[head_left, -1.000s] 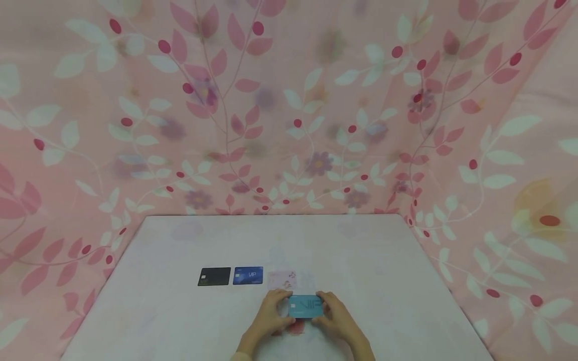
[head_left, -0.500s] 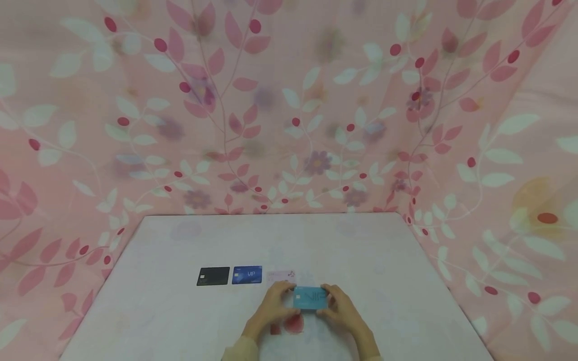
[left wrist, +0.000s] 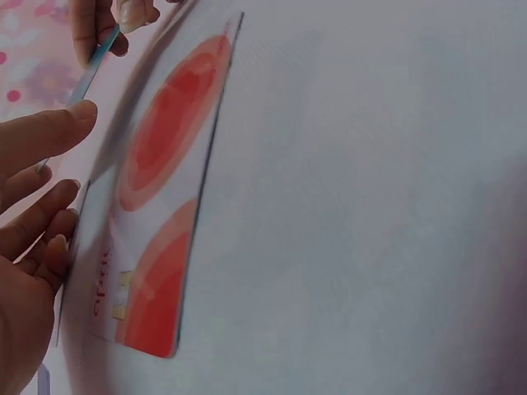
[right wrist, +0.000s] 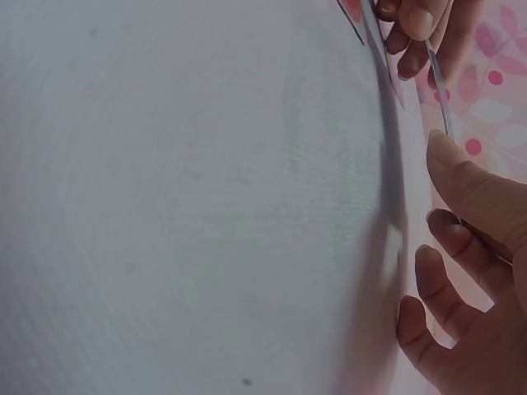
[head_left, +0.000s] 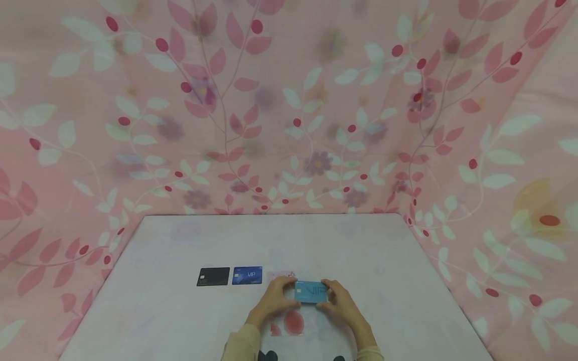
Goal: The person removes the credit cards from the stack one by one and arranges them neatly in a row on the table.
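Note:
A light blue card marked VIP is held up off the table by both hands. My left hand pinches its left edge between thumb and fingers. At the right edge my right hand pinches it the same way. Both wrist views show the blue card nearly edge-on. Below the hands a white card with red circles lies flat; the left wrist view shows a chip on this red-circled card. Just beyond my left hand is a pale pink card, partly hidden by the fingers.
To the left, a black card and a dark blue VIP card lie in a row with the pink one. The white-covered table meets a pink floral cloth at its back and sides.
Both hands have lifted or carried the light blue card farther from me and slightly right. More of the red-circled card shows, and the pink card is more covered.

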The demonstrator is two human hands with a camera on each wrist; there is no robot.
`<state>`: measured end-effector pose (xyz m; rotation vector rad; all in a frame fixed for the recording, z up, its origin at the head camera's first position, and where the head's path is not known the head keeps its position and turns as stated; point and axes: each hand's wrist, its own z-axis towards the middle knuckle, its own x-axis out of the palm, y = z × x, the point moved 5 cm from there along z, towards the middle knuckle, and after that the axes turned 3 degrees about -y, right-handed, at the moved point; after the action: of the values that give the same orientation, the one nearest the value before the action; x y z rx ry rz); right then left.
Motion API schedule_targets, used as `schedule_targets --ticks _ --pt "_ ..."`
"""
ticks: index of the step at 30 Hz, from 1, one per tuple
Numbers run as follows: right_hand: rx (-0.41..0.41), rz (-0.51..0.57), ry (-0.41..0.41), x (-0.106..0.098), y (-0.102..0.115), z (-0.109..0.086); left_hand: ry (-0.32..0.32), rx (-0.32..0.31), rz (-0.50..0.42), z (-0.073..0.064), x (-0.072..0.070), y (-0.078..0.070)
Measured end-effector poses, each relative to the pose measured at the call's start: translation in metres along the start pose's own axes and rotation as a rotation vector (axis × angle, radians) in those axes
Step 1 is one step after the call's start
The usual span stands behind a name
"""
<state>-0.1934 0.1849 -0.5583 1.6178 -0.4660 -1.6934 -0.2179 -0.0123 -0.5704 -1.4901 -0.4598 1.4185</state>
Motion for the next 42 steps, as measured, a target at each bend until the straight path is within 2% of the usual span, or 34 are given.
schedule_targets --ticks 6,15,23,34,42 --pt "0.041 0.023 0.025 0.003 -0.005 0.003 0.004 -0.043 -0.039 0.002 0.002 0.007" --pt "0.014 0.014 0.031 0.002 -0.007 0.008 0.011 -0.042 -0.045 0.007 0.003 0.009" --pt "0.084 0.012 0.052 -0.002 -0.011 0.014 0.014 -0.07 -0.047 0.013 0.005 0.009" --pt "0.058 0.014 -0.019 -0.006 -0.018 0.025 0.009 -0.055 -0.004 0.025 0.006 0.002" --pt "0.083 0.005 -0.015 -0.007 -0.021 0.029 -0.017 -0.025 -0.016 0.03 0.01 0.005"
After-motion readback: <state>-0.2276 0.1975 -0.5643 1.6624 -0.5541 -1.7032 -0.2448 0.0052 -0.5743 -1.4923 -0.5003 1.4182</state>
